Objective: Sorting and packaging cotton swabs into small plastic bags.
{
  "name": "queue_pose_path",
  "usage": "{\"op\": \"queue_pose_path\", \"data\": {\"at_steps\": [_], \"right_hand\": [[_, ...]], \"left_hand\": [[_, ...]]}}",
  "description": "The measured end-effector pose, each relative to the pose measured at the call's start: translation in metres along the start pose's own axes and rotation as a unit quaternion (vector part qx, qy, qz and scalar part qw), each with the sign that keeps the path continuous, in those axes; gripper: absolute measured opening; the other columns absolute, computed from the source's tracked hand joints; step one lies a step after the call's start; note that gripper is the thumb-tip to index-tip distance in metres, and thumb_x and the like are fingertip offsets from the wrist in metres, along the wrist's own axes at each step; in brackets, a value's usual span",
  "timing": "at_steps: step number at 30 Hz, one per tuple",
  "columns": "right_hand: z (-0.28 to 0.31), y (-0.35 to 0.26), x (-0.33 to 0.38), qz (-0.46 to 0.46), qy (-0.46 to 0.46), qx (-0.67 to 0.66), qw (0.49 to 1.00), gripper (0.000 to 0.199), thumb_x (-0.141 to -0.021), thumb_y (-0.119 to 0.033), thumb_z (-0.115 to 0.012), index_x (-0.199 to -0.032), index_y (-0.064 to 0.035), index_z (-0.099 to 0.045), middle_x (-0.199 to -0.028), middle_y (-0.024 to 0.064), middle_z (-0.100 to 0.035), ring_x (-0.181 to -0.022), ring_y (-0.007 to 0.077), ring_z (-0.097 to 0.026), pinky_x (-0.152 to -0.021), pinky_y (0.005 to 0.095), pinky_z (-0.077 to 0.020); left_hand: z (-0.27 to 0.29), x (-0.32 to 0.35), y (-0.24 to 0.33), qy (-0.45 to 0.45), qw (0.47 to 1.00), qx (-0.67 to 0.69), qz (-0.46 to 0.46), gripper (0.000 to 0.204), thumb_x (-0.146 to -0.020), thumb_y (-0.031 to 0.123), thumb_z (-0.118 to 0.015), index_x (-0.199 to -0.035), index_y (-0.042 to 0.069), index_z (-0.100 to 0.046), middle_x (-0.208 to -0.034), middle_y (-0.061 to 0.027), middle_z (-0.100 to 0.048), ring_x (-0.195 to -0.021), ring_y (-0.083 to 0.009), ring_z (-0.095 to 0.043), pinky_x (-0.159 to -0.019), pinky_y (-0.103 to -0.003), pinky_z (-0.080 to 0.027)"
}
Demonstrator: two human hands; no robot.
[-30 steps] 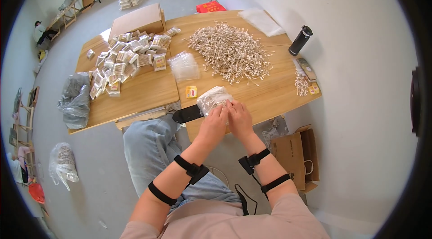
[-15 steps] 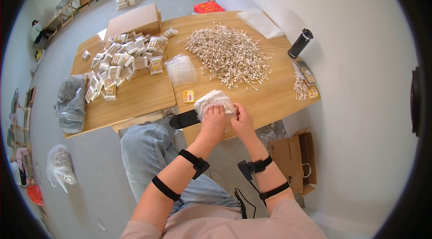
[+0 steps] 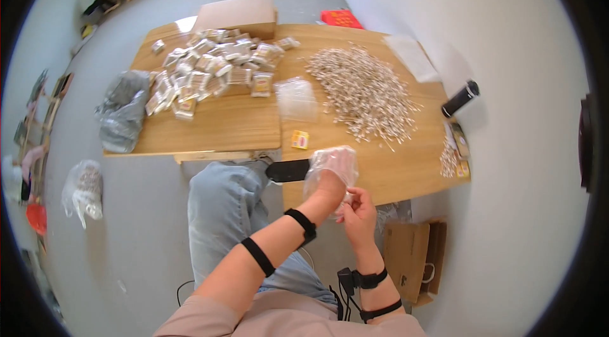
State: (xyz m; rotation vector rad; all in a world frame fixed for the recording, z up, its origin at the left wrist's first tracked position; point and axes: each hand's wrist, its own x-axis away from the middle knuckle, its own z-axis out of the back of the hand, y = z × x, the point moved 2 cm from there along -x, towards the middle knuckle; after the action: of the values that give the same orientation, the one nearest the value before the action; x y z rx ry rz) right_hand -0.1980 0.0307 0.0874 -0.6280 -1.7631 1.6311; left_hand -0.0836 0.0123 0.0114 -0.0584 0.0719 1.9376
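Observation:
At the table's near edge, a clear plastic bag (image 3: 313, 179) covers my left hand (image 3: 335, 173), which seems to be inside it with the fingers stretched out. The fingers look blurred through the plastic. My right hand (image 3: 358, 210) pinches the bag's rim beside the left wrist. A flat black piece with a rounded end (image 3: 287, 171) sticks out to the left from under the bag. Just beyond lies a small yellow-and-white card (image 3: 300, 139). Farther off are a stack of clear flat bags (image 3: 296, 99) and a large heap of loose cotton swabs (image 3: 365, 92).
Packed swab bags (image 3: 212, 64) are heaped at the left, before a cardboard box (image 3: 235, 14). A grey plastic sack (image 3: 124, 112) sits at the left edge. A black bottle (image 3: 460, 99) and a phone (image 3: 458, 140) are at the right. Below stands an open carton (image 3: 406, 254).
My left hand has gone from lying on top of the bag to apparently inside it, fingers forward. My right hand has moved nearer to me, pinching the rim. The whole view has shifted.

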Motion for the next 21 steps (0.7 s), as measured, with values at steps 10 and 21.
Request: {"op": "queue_pose_path", "data": {"at_steps": [10,21], "right_hand": [[0.042,-0.005,-0.007,0.050,0.068,-0.037,0.996,0.035,-0.086,0.007,-0.049,-0.119,-0.0014,-0.046,-0.094,0.0066,-0.053,-0.068,0.0105,-0.056,-0.054,0.0229,-0.0481],[0.070,0.020,-0.009,0.059,0.186,0.005,0.981,0.025,-0.099,-0.014,-0.046,-0.120,-0.0016,-0.046,-0.101,0.0074,-0.052,-0.066,0.0091,-0.057,-0.055,0.0201,-0.0461]], "left_hand": [[0.156,0.043,-0.062,-0.237,0.873,0.405,-0.131,0.027,-0.091,0.020,-0.057,-0.109,0.004,-0.068,-0.115,-0.0192,-0.063,-0.107,-0.0305,-0.060,-0.097,-0.039,-0.042],[0.020,0.076,-0.432,0.028,0.883,0.126,0.452,0.072,-0.083,0.030,-0.068,-0.140,0.000,-0.035,-0.129,-0.0279,-0.048,-0.120,-0.0403,-0.048,-0.099,-0.046,-0.042]]}}
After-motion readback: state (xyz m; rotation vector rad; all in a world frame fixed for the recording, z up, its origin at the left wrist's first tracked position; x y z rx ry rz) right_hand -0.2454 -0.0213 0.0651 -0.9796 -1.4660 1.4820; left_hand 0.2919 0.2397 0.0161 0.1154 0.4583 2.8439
